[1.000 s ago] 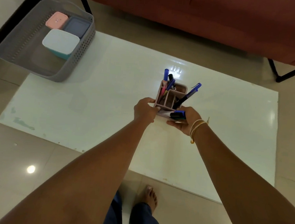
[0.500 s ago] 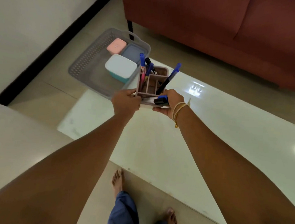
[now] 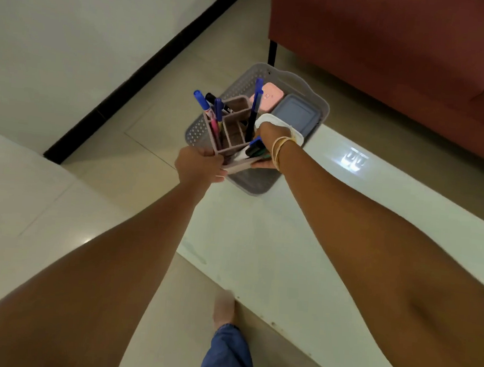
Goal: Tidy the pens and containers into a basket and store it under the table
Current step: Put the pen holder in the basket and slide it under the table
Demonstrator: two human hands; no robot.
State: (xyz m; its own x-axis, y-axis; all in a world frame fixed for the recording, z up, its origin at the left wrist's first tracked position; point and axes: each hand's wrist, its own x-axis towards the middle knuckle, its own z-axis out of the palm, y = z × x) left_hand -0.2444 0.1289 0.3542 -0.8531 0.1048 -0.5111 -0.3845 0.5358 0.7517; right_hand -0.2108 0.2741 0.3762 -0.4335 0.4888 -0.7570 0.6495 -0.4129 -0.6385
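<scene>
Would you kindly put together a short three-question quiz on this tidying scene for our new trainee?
1. True or false: both hands hold the pink compartmented pen holder.
2. Which lidded container sits at the far right corner of the grey perforated plastic basket? A) pink rounded box B) grey-blue rectangular box C) white-lidded box
3. Fill in: the gold bangles are on the ___ wrist.

Key: 1 true, with the left hand and right hand at either side of its base. 2 B. 3 right.
</scene>
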